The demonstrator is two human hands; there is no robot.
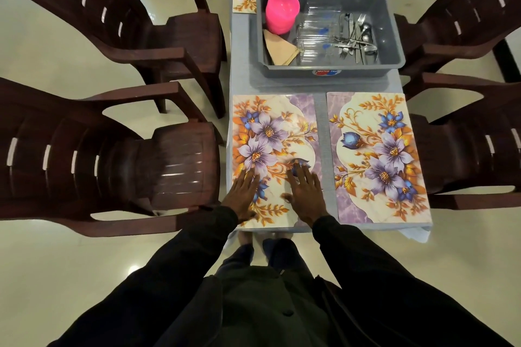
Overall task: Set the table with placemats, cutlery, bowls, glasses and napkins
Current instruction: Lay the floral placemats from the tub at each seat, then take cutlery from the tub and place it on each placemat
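Together, left hand (242, 194) and right hand (306, 191) lay flat, fingers straight, on one floral purple-and-orange placemat (270, 132); four such showed: another right of them, two beyond

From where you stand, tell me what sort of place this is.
Probably a home dining area: a narrow table laid with floral placemats, brown plastic armchairs along both sides, and a grey tub of pink bowls, glasses, cutlery and napkins.
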